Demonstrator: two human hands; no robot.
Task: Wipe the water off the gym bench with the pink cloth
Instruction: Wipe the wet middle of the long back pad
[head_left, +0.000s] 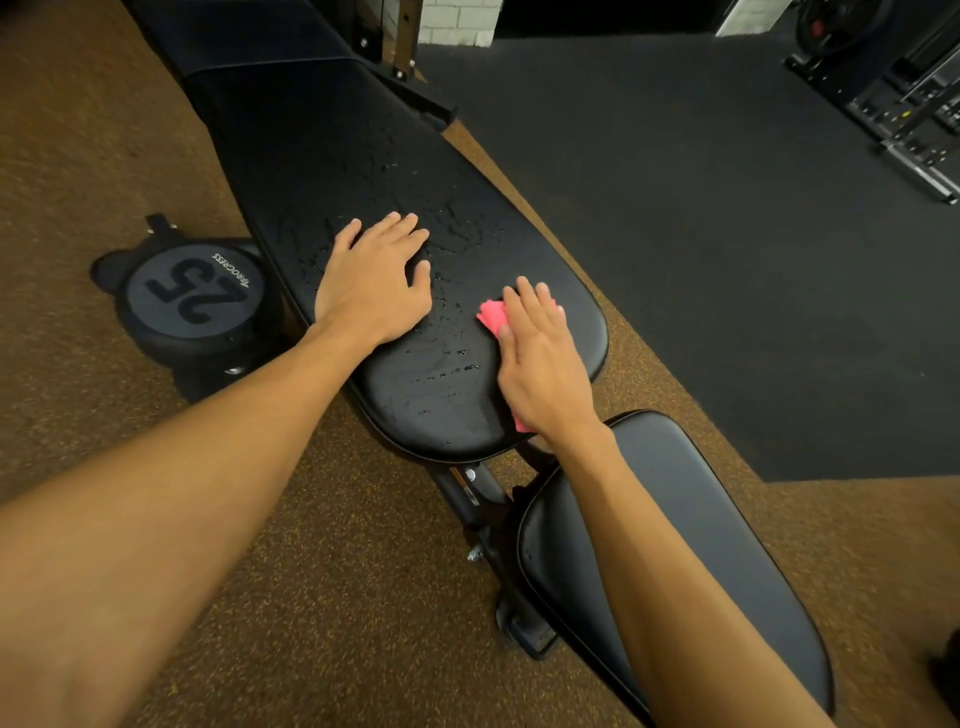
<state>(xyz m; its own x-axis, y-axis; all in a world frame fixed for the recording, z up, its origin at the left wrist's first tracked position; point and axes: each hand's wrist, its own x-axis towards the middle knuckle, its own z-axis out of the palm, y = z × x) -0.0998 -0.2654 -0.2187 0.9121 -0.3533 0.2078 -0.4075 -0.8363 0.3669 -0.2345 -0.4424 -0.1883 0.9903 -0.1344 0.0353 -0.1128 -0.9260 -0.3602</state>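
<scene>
A long black padded gym bench (332, 145) runs from the upper left toward the middle. Water drops (441, 364) bead on its near end, between and beyond my hands. My left hand (371, 283) lies flat on the pad with fingers spread. My right hand (543, 364) presses flat on the pink cloth (492, 314) near the pad's right edge. The cloth shows past my fingertips, and a pink corner shows under my wrist.
A second black seat pad (691, 545) sits below my right forearm on the bench frame (467, 499). A dumbbell marked 25 (195, 296) lies on the brown floor left of the bench. Dark rubber matting (727, 260) and gym machines (904, 93) are at the right.
</scene>
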